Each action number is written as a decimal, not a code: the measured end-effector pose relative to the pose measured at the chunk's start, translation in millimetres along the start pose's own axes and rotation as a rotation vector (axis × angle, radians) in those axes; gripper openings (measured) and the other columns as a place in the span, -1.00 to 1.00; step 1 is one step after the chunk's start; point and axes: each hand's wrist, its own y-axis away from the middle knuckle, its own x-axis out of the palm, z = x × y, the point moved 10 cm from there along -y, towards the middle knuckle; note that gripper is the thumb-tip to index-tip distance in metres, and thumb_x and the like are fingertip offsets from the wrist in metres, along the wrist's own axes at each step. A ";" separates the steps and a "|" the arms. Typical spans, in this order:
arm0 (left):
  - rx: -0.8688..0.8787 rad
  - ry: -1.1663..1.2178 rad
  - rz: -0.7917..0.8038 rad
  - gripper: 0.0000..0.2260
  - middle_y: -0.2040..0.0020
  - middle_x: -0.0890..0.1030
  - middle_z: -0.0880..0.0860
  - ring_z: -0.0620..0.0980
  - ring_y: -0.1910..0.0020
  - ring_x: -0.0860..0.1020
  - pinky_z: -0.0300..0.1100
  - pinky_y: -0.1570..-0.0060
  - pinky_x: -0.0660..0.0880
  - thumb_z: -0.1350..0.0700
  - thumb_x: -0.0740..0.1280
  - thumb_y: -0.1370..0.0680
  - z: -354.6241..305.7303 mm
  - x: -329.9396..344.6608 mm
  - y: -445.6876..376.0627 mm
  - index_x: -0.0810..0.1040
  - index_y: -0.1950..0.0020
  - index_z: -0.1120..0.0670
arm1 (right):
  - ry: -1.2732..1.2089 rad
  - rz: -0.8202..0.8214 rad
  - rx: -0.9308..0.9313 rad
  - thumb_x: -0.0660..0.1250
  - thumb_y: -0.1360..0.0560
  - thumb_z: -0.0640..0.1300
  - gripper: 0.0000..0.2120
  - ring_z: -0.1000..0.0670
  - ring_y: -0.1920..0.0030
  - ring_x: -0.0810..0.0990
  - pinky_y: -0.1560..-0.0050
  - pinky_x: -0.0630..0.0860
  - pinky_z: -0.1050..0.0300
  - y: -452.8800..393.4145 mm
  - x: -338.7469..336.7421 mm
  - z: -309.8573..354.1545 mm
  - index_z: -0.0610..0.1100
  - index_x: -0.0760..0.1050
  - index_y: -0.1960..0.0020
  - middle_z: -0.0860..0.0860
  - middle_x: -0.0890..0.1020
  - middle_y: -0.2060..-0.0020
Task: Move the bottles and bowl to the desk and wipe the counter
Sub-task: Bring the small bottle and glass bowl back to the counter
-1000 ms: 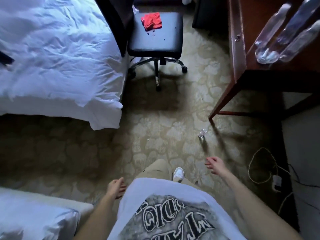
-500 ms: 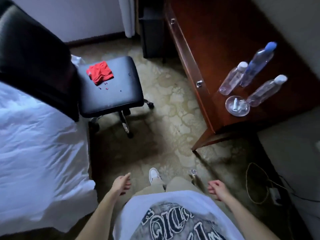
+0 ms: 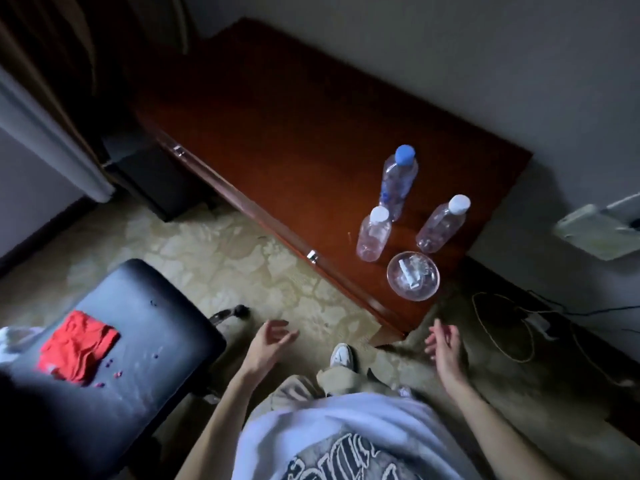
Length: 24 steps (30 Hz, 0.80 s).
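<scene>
Done: three bottles (image 3: 398,183) and the bowl (image 3: 412,276) stand grouped at the near right end of the desk (image 3: 277,133).
Left: wiping; the red cloth (image 3: 78,344) lies on the chair (image 3: 138,341), untouched.
Bottle axis: upright, caps up.
Bowl: mouth up, beside the desk's front edge.
Left hand (image 3: 268,344): open, empty.
Right hand (image 3: 445,344): open, empty.

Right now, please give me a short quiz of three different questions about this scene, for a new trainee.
1. How many bottles stand on the wooden surface?
2. True or false: the red cloth lies on the chair seat.
3. The clear bowl is: A) by the near corner, B) on the floor.

Key:
1. Three: blue-capped bottle, two white-capped bottles.
2. True.
3. A.
Both hands are empty.
</scene>
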 end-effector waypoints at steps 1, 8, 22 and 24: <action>0.068 -0.044 0.038 -0.14 -0.05 0.62 0.07 0.08 -0.04 0.63 -0.08 0.08 0.61 -0.50 0.48 -0.06 -27.5 7.5 -12.6 0.53 -0.17 0.02 | -0.049 -0.049 0.006 0.14 -0.63 0.04 -0.82 0.17 0.55 0.43 0.47 0.35 0.31 -3.6 -2.8 11.9 0.01 0.34 0.12 -0.02 0.45 0.36; 0.530 -0.332 0.176 0.01 -0.32 0.32 -0.05 -0.08 -0.21 0.54 -0.15 -0.15 0.57 -0.30 0.61 -0.13 -214.3 71.3 -72.4 0.25 -0.46 -0.08 | -0.085 -0.225 0.050 0.08 -0.54 0.30 -0.70 0.13 0.66 0.41 0.61 0.30 0.28 -19.1 2.2 66.2 0.08 0.29 0.11 -0.04 0.50 0.40; 0.782 -0.584 0.493 -0.37 -0.04 0.61 -0.01 0.10 -0.10 0.58 0.16 -0.15 0.54 -0.20 0.55 -0.28 -276.2 155.2 -104.6 0.48 -0.19 0.11 | -0.029 -0.502 0.249 0.01 -0.65 -0.04 -0.76 0.12 0.71 0.45 0.67 0.36 0.25 -9.7 31.5 67.0 -0.04 0.37 0.12 -0.02 0.56 0.41; 0.750 -0.584 0.502 -0.38 -0.04 0.59 0.03 0.09 -0.05 0.59 0.14 -0.04 0.57 -0.22 0.51 -0.27 -274.3 155.9 -108.8 0.48 -0.18 0.09 | -0.015 -0.509 0.242 0.05 -0.63 -0.15 -0.86 0.13 0.71 0.45 0.69 0.36 0.27 -7.6 31.1 70.3 -0.03 0.34 0.06 0.00 0.55 0.39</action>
